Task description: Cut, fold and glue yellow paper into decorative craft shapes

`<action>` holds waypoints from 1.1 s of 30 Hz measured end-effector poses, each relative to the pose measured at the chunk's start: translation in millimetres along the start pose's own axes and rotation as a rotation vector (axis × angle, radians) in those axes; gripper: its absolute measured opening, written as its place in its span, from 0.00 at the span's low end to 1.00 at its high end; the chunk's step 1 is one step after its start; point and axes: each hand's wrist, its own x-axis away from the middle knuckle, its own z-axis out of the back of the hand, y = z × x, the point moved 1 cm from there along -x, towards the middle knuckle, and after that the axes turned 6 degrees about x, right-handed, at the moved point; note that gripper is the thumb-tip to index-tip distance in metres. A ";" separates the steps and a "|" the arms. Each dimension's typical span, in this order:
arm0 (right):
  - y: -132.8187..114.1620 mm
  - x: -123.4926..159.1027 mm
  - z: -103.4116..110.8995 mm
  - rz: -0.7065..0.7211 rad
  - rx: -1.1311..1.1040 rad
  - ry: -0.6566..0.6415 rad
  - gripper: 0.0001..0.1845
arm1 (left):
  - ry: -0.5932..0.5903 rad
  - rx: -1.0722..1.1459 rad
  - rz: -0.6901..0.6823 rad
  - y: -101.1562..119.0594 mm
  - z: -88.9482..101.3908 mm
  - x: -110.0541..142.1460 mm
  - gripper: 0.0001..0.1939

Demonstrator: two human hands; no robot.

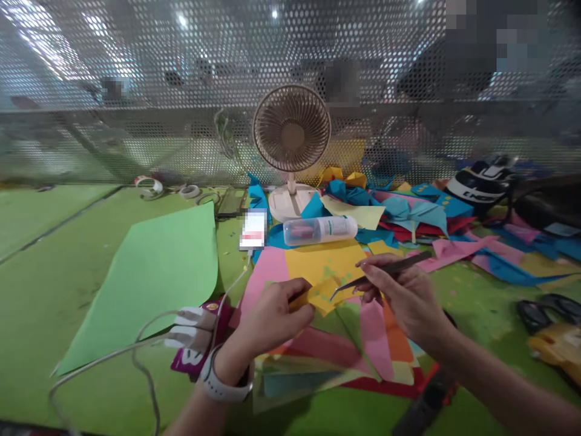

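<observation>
My left hand (272, 315) pinches a small yellow paper piece (323, 295) above a spread of coloured paper sheets (345, 345). A white watch (218, 381) sits on that wrist. My right hand (403, 293) grips dark metal tweezers (363, 278), whose tip touches the yellow piece's right edge. Small green dots speckle the yellow piece and the yellow sheet (324, 260) behind it.
A large green sheet (154, 272) lies left on the green table. A small fan (292, 145) and a clear bottle (320, 230) stand behind the papers. Folded paper heaps (408, 212) fill the right. Black scissors (549, 309), tape rolls (149, 184), white cable (136, 345) and mesh wall surround.
</observation>
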 end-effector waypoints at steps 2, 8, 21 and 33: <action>0.5 -1.3 0.9 -0.007 -0.003 0.006 0.10 | -0.006 0.030 0.010 -2.3 0.3 -0.7 0.04; 0.8 -1.9 0.0 -0.024 0.016 0.025 0.11 | 0.009 0.018 -0.024 -1.6 4.0 -1.1 0.04; 1.4 -1.3 -0.3 0.047 0.063 0.062 0.10 | 0.043 0.067 -0.038 2.8 0.5 0.2 0.05; -7.1 6.8 -0.2 0.226 0.238 0.052 0.07 | 0.044 0.080 -0.058 2.7 0.6 1.0 0.03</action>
